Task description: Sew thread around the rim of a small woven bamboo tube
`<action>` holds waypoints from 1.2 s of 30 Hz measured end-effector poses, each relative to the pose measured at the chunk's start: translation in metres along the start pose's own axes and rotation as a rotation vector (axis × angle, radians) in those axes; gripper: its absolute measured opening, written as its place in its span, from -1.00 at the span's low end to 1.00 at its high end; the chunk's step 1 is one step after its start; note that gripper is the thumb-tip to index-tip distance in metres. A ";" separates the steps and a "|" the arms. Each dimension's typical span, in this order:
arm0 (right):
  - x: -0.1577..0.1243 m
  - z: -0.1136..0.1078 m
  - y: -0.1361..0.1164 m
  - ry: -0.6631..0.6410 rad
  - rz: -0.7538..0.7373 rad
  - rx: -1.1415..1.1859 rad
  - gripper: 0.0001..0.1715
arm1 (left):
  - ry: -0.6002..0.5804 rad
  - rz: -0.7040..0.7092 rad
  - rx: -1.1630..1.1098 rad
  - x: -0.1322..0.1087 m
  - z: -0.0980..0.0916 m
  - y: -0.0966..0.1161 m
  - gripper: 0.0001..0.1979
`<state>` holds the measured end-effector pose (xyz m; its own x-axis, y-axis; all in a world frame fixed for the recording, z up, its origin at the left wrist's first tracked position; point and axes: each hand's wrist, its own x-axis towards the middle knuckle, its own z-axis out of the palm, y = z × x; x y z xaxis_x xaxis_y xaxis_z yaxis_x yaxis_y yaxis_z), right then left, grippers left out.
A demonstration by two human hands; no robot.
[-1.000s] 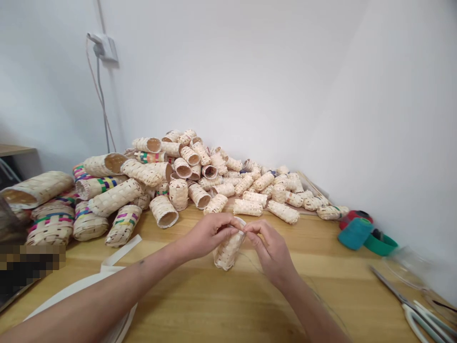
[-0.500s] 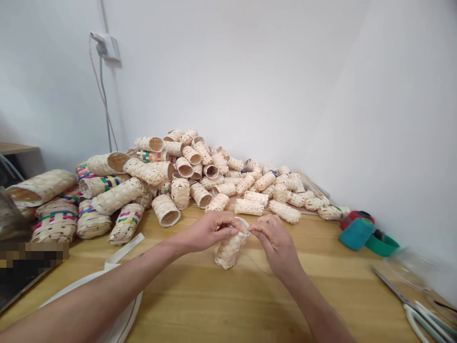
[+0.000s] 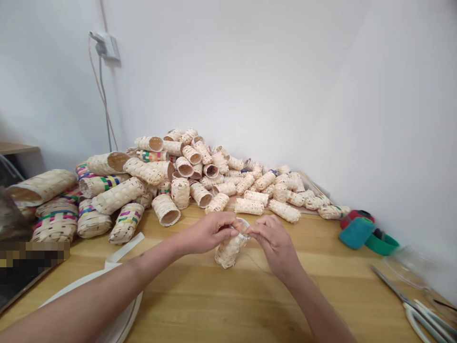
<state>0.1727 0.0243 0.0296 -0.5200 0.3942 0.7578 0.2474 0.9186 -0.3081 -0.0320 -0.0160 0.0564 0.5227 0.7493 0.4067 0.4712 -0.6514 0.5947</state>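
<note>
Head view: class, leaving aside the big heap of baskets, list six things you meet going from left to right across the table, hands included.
White strip → left hand → upright but leaning woven basket → right hand → teal spool → scissors.

Showing rough, matt woven strips on near basket (image 3: 227, 252) and far basket pile (image 3: 180, 193). Reflecting softly off smooth wooden table (image 3: 214, 305). Looking metallic on scissors blades (image 3: 392, 287), plastic on handles (image 3: 410, 310), near right.
</note>
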 end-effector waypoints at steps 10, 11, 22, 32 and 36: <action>0.001 -0.003 -0.002 -0.039 -0.017 0.009 -0.76 | -0.031 0.006 0.049 0.002 0.002 0.003 -0.80; 0.001 -0.003 -0.003 -0.040 -0.016 0.013 -0.76 | -0.033 0.010 0.050 0.002 0.002 0.003 -0.80; 0.003 -0.003 -0.007 -0.047 -0.021 0.034 -0.77 | -0.031 0.011 0.030 0.003 0.005 0.005 -0.81; 0.002 -0.004 -0.001 -0.055 -0.039 0.015 -0.81 | -0.003 0.017 0.019 0.003 0.007 0.004 -0.83; 0.002 -0.006 0.000 -0.083 0.020 0.107 -0.83 | -0.038 0.001 0.024 0.004 0.003 0.003 -0.80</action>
<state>0.1770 0.0254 0.0348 -0.5827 0.4096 0.7019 0.1723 0.9063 -0.3859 -0.0262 -0.0153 0.0574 0.5490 0.7442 0.3805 0.4873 -0.6549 0.5776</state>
